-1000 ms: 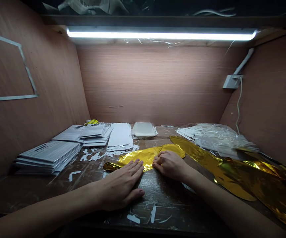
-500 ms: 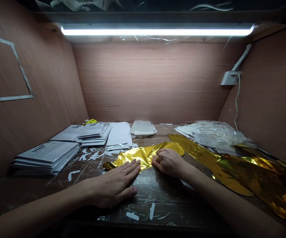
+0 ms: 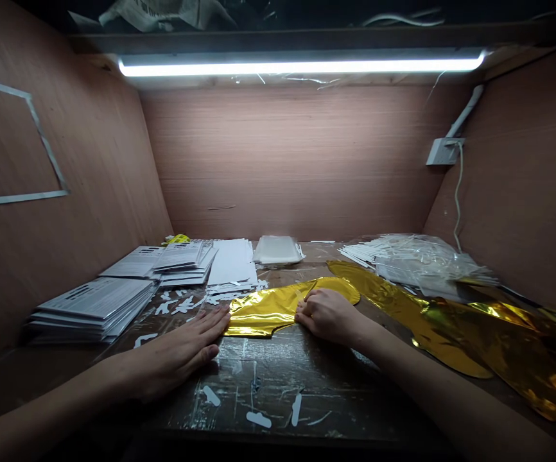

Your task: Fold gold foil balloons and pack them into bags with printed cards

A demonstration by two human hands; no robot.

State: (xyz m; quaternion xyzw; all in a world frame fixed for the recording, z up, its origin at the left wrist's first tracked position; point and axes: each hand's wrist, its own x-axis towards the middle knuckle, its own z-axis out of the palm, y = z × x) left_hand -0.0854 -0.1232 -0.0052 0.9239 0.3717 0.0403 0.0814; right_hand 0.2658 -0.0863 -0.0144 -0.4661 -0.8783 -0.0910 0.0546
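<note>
A shiny gold foil piece point(image 3: 263, 308) lies across the middle of the dark table. My left hand point(image 3: 182, 350) rests flat at its left end, fingers stretched out over the edge of the foil. At the foil's right part, my right hand point(image 3: 323, 314) is closed, with fingertips pressed together on it; a small pale strip shows beside the fingers. More gold foil pieces point(image 3: 442, 333) are spread on the right side, partly under and behind my right forearm.
Stacks of printed cards point(image 3: 90, 298) stand at the left, beside white sheets point(image 3: 232, 260). A clear plastic stack point(image 3: 278, 249) sits at the back. White sticks point(image 3: 364, 250) and plastic bags point(image 3: 417, 263) lie back right. White scraps point(image 3: 259, 419) dot the front.
My left hand has slid to the left along the foil, whose left end now lies flatter and smoother. My right hand stays in the same place.
</note>
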